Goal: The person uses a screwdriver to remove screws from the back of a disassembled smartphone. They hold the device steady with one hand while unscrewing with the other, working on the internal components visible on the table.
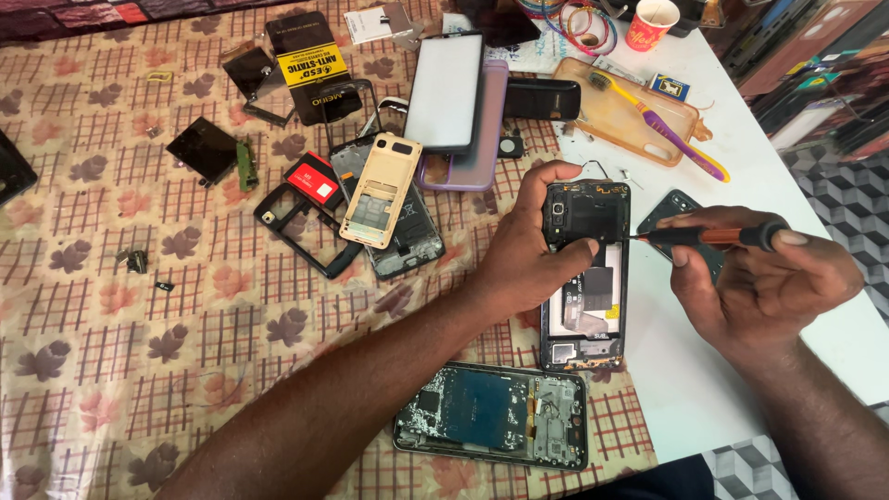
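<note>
Patterned cloth (111, 352) in pinks and browns covers most of the work surface, with a white tabletop (704, 389) showing along its right side, and your hands meet where the two surfaces join. Your left hand (532, 245) is clamped on the opened phone (588, 278), fingers curled over its top left corner and the thumb pressed on the dark plate near the camera end, so the phone's exposed inside faces you with its lower end resting near the cloth's edge. Your right hand (764, 278) pinches a screwdriver (708, 236) with an orange and black grip, fingers closed around the handle and one fingertip capping its far end; the thin tip reaches to just beside your left thumb, at the phone's right edge (whether it sits in a screw is too small to tell). Behind your right fingers a dark phone part (671, 208) lies on the white top, partly hidden by the hand. Below your left wrist lies another opened phone (495, 412) with a blue and grey interior. Beyond your left fingers a phone with a pale screen (446, 91) rests on a lilac case (477, 162), and to their left a beige back cover (380, 190) lies across a dark frame (306, 231). Farther off from your right fingertips a yellow and purple toothbrush (662, 125) lies across a clear amber case (616, 116), near a red paper cup (651, 23).
</note>
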